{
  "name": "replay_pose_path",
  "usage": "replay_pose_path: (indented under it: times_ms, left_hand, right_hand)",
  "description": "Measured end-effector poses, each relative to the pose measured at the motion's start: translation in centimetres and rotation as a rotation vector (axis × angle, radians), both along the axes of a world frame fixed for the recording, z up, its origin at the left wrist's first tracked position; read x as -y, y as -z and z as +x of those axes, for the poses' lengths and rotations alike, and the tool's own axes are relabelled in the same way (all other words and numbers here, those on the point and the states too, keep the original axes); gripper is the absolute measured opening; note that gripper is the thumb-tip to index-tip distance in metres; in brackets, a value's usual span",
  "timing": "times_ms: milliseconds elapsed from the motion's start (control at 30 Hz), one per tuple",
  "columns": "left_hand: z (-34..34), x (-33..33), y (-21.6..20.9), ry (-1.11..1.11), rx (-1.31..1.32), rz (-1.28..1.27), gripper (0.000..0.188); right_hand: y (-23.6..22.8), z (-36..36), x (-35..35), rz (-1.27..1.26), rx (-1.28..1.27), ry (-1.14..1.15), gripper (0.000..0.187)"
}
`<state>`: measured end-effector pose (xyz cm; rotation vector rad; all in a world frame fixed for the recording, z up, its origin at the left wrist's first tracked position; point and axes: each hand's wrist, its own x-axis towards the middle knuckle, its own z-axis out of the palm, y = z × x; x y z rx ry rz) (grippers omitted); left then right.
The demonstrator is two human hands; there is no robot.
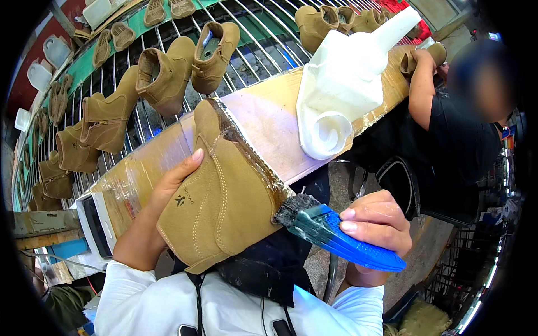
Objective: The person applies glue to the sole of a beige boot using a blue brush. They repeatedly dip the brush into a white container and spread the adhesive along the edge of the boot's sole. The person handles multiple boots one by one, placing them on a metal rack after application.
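A tan suede ankle boot upper (210,190) lies tilted before me, its toe pointing away and its underside turned to the right. My left hand (179,173) grips it from the left; the thumb shows on the suede and the other fingers are hidden behind it. Along the bottom edge runs a dark, wet-looking band. In my right hand (381,221) is a blue-handled brush (347,238), pinched between thumb and fingers. Its dark bristles touch the heel end of that band. Beyond the boot, a white plastic container (342,78) with a cut opening stands on the cardboard-covered board.
Several tan boots (162,73) stand on a rack of metal bars (246,50) at the far left, with more at the far right. Insole-shaped pieces (123,36) lie behind them. A co-worker in black (459,129) handles a boot (431,56) at the right end of the cardboard-covered board (269,106).
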<state>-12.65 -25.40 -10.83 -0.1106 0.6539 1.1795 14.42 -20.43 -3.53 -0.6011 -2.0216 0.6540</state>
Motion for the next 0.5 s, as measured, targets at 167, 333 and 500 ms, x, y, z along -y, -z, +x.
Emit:
replay_pose_path:
  times_ms: [167, 333, 500]
  left_hand:
    - [-0.1, 0.3, -0.1, -0.011, 0.055, -0.006, 0.047]
    - [0.4, 1.3, -0.6, 0.01, 0.05, 0.064, 0.047]
    - [1.6, 1.3, -2.6, 0.144, -0.208, 0.345, 0.046]
  right_hand:
    - [-1.1, -0.6, -0.3, 0.025, 0.004, 0.0, 0.026]
    - [-2.1, -1.1, -0.6, -0.008, -0.038, -0.044, 0.029]
    - [-2.5, -0.8, -0.8, 0.018, -0.047, -0.068, 0.027]
